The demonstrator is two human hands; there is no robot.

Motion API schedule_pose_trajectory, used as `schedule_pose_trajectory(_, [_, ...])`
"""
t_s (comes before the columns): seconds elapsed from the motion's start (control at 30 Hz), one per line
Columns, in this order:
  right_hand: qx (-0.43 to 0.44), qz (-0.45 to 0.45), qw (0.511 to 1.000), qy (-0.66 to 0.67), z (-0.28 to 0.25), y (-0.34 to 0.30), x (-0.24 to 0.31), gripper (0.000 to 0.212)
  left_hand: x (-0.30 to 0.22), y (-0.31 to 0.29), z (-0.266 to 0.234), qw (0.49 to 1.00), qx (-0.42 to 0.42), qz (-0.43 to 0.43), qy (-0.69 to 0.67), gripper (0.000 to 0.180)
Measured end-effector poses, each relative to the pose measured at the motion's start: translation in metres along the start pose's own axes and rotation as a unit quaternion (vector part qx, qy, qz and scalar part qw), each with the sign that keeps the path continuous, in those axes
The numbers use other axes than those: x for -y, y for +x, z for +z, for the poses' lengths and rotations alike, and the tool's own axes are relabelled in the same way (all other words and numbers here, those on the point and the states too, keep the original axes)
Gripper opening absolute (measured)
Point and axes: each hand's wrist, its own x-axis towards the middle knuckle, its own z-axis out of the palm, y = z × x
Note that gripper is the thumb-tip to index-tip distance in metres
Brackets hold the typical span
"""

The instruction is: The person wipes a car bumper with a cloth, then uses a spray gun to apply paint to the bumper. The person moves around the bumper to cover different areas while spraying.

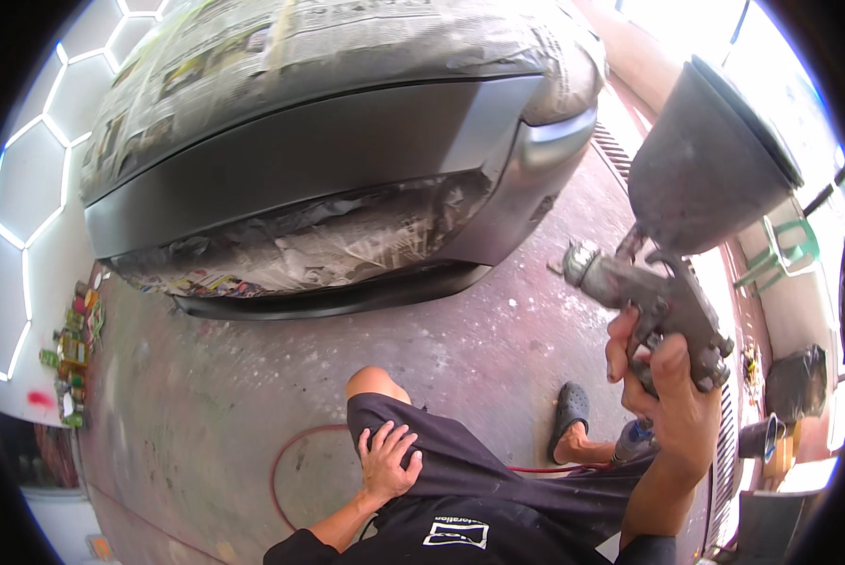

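My right hand [662, 381] is closed around a spray gun [643, 292], raised at the right with its nozzle facing left toward the car. A large grey paint cup [709, 160] sits on top of the gun, tilted. On my bent left knee, over dark shorts, rests my left hand [387, 461], fingers spread and nothing in it. Ahead of me is the end of a car, with a dark grey panel [319, 151] and a lower bumper [338, 298]. Newspaper masking [281, 47] covers the body above the panel, and more fills the opening below it.
A red hose [281, 461] curves across the paint-spotted floor [206, 395] beside me. Cans and bottles [72, 353] line the left wall under hexagon lights. At the right stand a green chair [788, 247], a black bag [799, 384] and a bucket [759, 438].
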Motion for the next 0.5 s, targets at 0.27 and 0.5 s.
schedule_pose_trajectory(0.27, [-0.12,-0.006,0.993,0.017,0.038,0.019,0.015,0.058,0.003,-0.007,-0.007,1.0,-0.019,-0.005,0.001,0.036])
schedule_pose_trajectory(0.5, [-0.029,0.007,0.997,0.065,0.095,0.045,0.058,0.061,-0.001,-0.017,-0.005,0.999,-0.045,-0.013,0.005,0.036])
